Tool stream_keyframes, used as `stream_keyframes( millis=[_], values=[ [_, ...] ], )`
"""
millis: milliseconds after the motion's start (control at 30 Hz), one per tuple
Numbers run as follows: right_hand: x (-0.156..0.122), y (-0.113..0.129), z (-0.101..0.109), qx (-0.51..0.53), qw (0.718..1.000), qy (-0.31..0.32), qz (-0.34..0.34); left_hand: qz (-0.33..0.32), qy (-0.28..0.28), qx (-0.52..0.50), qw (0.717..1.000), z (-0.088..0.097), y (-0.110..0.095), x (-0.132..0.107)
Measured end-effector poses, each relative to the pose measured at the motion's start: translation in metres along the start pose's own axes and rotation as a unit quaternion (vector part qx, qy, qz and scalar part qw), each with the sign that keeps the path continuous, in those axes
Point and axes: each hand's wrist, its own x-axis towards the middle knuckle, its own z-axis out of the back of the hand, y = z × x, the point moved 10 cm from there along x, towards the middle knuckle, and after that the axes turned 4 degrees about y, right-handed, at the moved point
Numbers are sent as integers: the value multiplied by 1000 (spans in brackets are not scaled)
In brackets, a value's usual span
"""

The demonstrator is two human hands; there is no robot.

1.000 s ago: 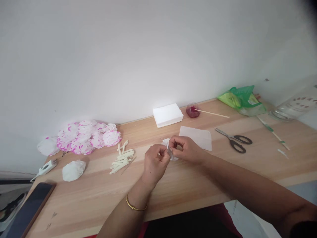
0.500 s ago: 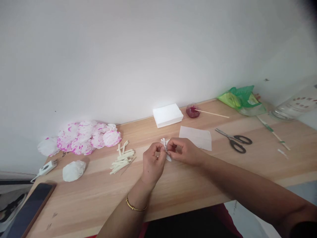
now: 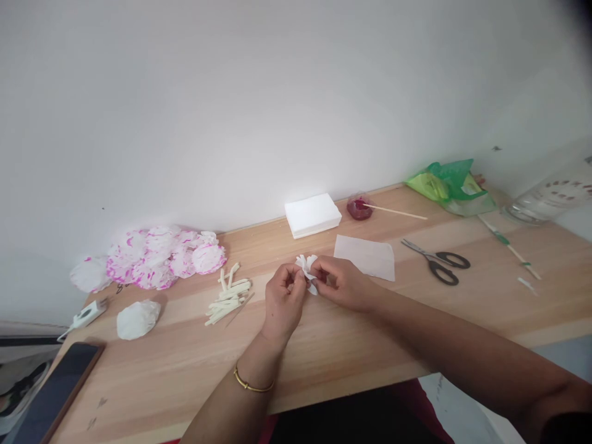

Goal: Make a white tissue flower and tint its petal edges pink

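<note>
Both my hands meet over the middle of the wooden table [image 3: 370, 345], pinching a small folded piece of white tissue paper [image 3: 307, 267]. My left hand [image 3: 283, 301], with a gold bangle at the wrist, grips its left side with curled fingers. My right hand [image 3: 343, 282] grips the right side, fingers closed. The paper's ruffled edges stick up between the thumbs. A flat white tissue sheet [image 3: 365, 256] lies just right of my right hand.
Pink-edged paper flowers [image 3: 160, 256] are piled at the back left, with a white paper ball [image 3: 137, 317], cream strips [image 3: 229, 294], a white gadget [image 3: 86, 314] and a phone [image 3: 53, 394]. A tissue stack [image 3: 313, 214], red dish with stick [image 3: 359, 208], scissors [image 3: 439, 262], green bag [image 3: 451, 185] lie right.
Both hands have shifted slightly left and away from me while working the tissue piece; its ruffled edges now stand out more between the fingers.
</note>
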Motion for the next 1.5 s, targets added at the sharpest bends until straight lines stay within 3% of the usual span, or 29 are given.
stream_keyframes(
  millis=[200, 400, 533, 700, 967, 1267, 1500],
  values=[
    [1, -8, 3, 63, 997, -4, -42, 1, 17, -18, 1000, -6, 3, -1],
    [0, -24, 2, 170, 982, -5, -84, 24, -21, -8, 999, 2, 11, 1],
    [-1, -25, 2, 180, 980, -4, -86, 72, 35, -77, 994, -10, 23, 5],
    [-1, -26, -1, 195, 977, 2, -83, 106, 32, -163, 980, -13, 34, 5],
    [-1, -25, 1, 214, 972, 2, -92, 96, 41, -230, 968, -18, 34, 4],
    [1, -30, 8, 306, 944, -47, -117, 102, 6, -323, 941, -12, 30, 5],
    [1, -36, 9, 308, 942, -57, -119, 103, -10, -342, 934, -11, 32, 5]
  ],
)
